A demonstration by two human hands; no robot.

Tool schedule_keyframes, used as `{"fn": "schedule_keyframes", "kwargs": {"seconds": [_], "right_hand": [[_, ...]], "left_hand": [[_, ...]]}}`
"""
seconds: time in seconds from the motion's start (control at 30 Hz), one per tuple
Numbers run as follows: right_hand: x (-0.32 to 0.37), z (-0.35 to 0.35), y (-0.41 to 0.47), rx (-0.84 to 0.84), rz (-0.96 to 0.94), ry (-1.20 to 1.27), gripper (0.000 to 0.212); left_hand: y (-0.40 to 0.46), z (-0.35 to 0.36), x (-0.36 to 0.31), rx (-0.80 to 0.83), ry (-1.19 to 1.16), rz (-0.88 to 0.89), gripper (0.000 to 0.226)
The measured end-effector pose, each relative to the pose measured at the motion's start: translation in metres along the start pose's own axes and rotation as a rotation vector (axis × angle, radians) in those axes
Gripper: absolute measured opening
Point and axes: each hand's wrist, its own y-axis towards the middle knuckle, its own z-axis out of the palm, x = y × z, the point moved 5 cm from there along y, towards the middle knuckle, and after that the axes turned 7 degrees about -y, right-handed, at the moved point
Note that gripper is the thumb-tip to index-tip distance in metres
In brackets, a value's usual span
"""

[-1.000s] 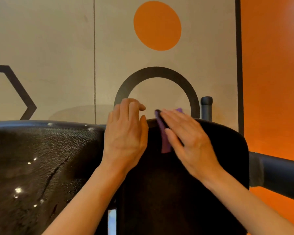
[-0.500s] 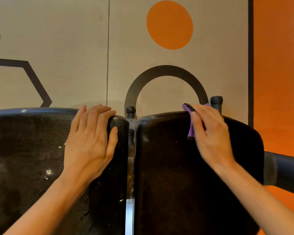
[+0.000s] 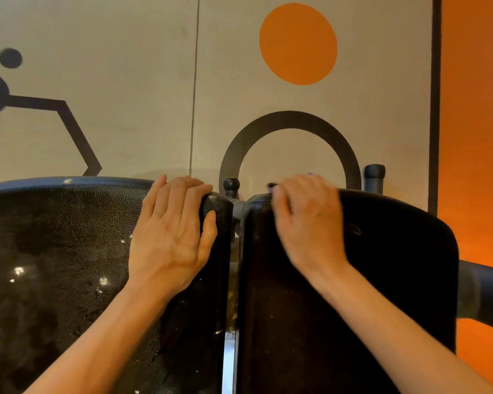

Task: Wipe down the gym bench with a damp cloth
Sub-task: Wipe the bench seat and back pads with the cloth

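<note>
The fingers (image 3: 180, 194) of the left hand (image 3: 168, 237) lie nearly straight and flat on the upper right corner of the left pad, tips curving gently over its top edge, thumb pressed against the pad's side; they grasp nothing. The fingers (image 3: 302, 191) of the right hand (image 3: 308, 223) curl over the top edge of the right pad, pressing a cloth beneath them; this hand is blurred.

The gym bench fills the lower half of the view as two black padded sections side by side. The left pad (image 3: 54, 265) is the largest: wide, with a pebbled, leather-like skin speckled with bright wet glints. The right pad (image 3: 382, 280) is narrower, with rounded corners and a duller, smoother-looking surface. Between them runs a thin vertical gap showing a metal bar (image 3: 228, 362), with a small round black knob (image 3: 231, 184) at its top.

The cloth (image 3: 309, 174) is purple and almost wholly hidden under the right hand; only slivers show at the fingertips on the pad's top edge.

Behind stands a beige wall (image 3: 125, 66) painted with an orange disc (image 3: 298, 44), a dark ring (image 3: 289, 120) and dark angular lines, beside an orange wall panel (image 3: 475, 137). A dark capped tube (image 3: 374, 177) rises behind the right pad, and a thick grey tube (image 3: 484, 297) juts out at the right.
</note>
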Motion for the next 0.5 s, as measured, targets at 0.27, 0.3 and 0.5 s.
{"fn": "schedule_keyframes", "kwargs": {"seconds": [0.27,0.3,0.5], "right_hand": [[-0.010,-0.005,0.011,0.076,-0.182,0.010,0.027],[-0.002,-0.003,0.010,0.046,-0.128,0.000,0.028],[0.028,0.014,-0.006,0.061,-0.480,-0.089,0.031]], "left_hand": [[-0.001,0.001,0.000,0.023,0.020,-0.027,0.036],[-0.002,0.001,0.001,0.020,0.027,-0.034,0.036],[-0.004,0.002,0.000,-0.014,0.032,-0.010,0.036]]}}
